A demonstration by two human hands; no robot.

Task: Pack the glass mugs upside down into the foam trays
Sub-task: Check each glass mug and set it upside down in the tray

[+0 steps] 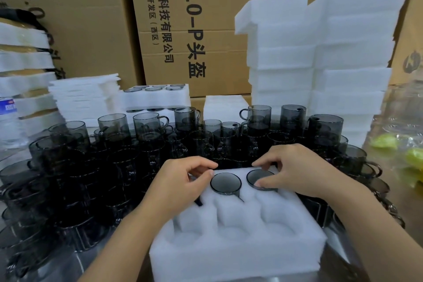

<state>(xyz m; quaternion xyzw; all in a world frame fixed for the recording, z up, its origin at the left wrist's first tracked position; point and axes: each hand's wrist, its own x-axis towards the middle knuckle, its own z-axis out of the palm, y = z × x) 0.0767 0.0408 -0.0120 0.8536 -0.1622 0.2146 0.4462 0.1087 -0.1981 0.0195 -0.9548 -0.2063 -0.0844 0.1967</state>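
Head view. Foam tray point(238, 249) sits nearest on the counter point(389, 190), six pockets in two rows of three.

Far row:
- The middle mug point(225, 182) sits upside down in its pocket, its round base up and level with the foam, a thin handle edge showing in the slot toward the near side.
- The right mug point(259, 177) is also inverted. The right hand point(295, 171) pinches its base, thumb at the far rim and a fingertip on the near side.
- The left pocket is covered by the left hand point(180, 183). Its fingers are curled, and a dark sliver of handle shows under the palm. I cannot tell whether it grips anything.

Near row: three pockets showing white foam walls.

Behind and to the left of the tray, loose mugs point(109, 155) of smoky grey glass stand massed, stacked upright in two or more layers. Further back, a packed tray point(155, 98) holds inverted mugs, base rims visible at its top. A tall foam stack point(320, 57) stands at the right, with cartons point(183, 25) behind.
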